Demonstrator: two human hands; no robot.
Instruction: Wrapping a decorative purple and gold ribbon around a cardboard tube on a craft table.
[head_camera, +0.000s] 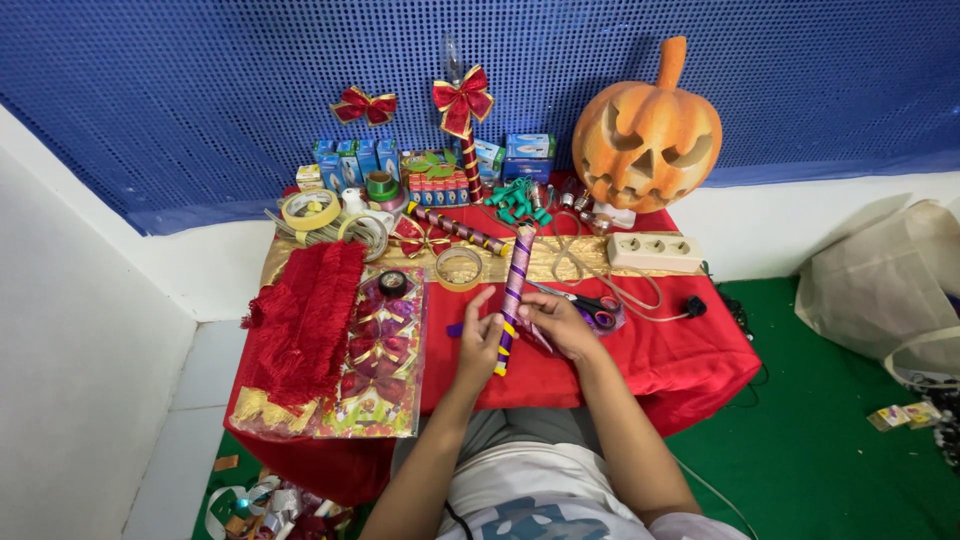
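Both hands closed on a purple-wrapped tube (513, 300) above the counter's (690, 365) front edge: left hand (478, 345) low down, right hand (556, 326) alongside. Purple and gold ribbon covering nearly all visible length; bottom end unclear. Scissors (592, 305) just beside, right.

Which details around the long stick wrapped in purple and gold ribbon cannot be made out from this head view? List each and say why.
- Lower end of the purple and gold ribbon-wrapped stick: covered by the left hand.
- What the right hand pinches: hidden under its fingers.
- Blades of the red-handled scissors: partly behind the right hand.
- Print on the small blue boxes: too small.
- Glittery scraps on the floor: cut off by the bottom edge.
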